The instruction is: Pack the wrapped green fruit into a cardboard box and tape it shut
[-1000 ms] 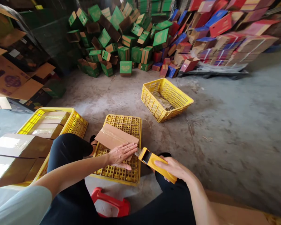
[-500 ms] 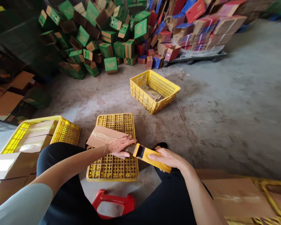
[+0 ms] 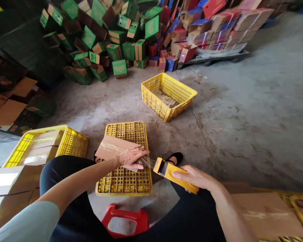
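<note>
A flattened brown cardboard piece (image 3: 111, 149) lies on an upturned yellow crate (image 3: 126, 178) in front of me. My left hand (image 3: 131, 157) rests flat on its right end, fingers stretched out and pressing down. My right hand (image 3: 195, 177) is closed round a yellow tape dispenser (image 3: 174, 174), held just right of the cardboard. A short strip of clear tape (image 3: 147, 162) runs from the dispenser to the cardboard under my left fingers.
A yellow basket (image 3: 168, 97) stands on the concrete floor ahead. A yellow crate (image 3: 44, 146) of flat cardboard sits at my left, more cardboard (image 3: 262, 210) at my right. Green boxes (image 3: 108, 37) and red and blue boxes (image 3: 204, 27) are heaped at the back. A red stool (image 3: 126, 220) is under me.
My right hand has pulled the tape dispenser to the right, away from the cardboard, drawing out clear tape. My left hand stays pressed on the cardboard. The view has shifted slightly.
</note>
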Demonstrator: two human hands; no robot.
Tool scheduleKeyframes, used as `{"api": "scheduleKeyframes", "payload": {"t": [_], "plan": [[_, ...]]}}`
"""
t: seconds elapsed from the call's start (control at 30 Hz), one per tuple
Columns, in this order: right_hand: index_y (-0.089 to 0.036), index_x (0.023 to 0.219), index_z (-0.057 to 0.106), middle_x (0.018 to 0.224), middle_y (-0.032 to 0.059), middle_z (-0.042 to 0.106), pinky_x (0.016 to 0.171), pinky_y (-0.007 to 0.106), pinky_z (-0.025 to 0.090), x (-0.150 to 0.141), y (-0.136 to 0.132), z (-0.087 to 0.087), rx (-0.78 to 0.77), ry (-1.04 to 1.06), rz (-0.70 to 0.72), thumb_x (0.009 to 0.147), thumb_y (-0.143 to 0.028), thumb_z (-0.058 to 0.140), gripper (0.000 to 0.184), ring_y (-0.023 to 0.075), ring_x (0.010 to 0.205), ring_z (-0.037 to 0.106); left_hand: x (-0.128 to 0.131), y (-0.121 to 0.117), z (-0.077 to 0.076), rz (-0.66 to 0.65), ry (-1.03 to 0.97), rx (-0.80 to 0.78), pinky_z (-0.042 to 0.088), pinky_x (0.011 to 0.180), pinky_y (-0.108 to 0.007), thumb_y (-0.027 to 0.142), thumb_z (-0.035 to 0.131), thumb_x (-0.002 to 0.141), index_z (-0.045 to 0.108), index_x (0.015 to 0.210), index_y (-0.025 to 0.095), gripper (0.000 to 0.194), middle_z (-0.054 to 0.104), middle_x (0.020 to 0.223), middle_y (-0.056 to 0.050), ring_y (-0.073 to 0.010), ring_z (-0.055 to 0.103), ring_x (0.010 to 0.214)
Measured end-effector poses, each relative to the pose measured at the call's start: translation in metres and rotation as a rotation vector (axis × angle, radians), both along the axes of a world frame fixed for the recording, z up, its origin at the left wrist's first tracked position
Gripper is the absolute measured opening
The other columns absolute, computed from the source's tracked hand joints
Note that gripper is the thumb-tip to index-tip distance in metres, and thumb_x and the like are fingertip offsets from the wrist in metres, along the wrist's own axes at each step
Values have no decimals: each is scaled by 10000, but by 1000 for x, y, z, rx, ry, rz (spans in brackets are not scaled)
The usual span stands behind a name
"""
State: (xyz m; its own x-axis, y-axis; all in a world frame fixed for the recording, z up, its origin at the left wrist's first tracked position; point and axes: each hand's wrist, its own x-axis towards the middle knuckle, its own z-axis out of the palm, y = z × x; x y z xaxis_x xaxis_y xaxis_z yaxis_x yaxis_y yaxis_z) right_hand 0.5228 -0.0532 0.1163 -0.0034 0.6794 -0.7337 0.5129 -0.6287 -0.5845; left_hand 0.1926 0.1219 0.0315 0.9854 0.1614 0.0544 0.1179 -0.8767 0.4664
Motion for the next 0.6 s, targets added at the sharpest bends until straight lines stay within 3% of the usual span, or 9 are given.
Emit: {"api": "scheduleKeyframes", "payload": {"t": [0.1, 0.2, 0.43, 0.6], "plan": [[-227, 886, 760, 875, 92, 790, 629, 294, 546, -3, 4, -2, 49, -12, 79, 798, -662, 773, 444, 307, 863, 757, 0, 0, 1, 2, 3, -10, 226, 1311, -544, 760, 383, 1015, 293, 1641, 165, 868, 540, 1545, -221, -355, 460, 1499], [-222, 852, 722, 800, 101, 771, 556, 303, 521, -9, 13, -1, -15, -14, 25, 778, -645, 804, 438, 292, 738, 745, 1, 0, 3, 3, 7, -9, 231, 1311, -544, 752, 397, 1017, 297, 1637, 162, 862, 535, 1550, -222, -356, 440, 1514], [-184, 888, 650, 662, 102, 702, 487, 320, 514, -23, 26, -13, -65, 11, 59, 912, -607, 677, 425, 242, 565, 690, 0, -1, -1, -4, 0, 0, 250, 1308, -547, 728, 388, 1032, 286, 1646, 154, 847, 548, 1540, -223, -354, 445, 1515], [-230, 818, 662, 584, 47, 658, 486, 385, 596, -35, 38, -23, -53, -13, -8, 773, -662, 810, 459, 249, 512, 679, -2, -2, -3, -13, -28, 5, 239, 1314, -548, 707, 402, 1039, 258, 1663, 157, 845, 537, 1555, -225, -357, 443, 1518]]}}
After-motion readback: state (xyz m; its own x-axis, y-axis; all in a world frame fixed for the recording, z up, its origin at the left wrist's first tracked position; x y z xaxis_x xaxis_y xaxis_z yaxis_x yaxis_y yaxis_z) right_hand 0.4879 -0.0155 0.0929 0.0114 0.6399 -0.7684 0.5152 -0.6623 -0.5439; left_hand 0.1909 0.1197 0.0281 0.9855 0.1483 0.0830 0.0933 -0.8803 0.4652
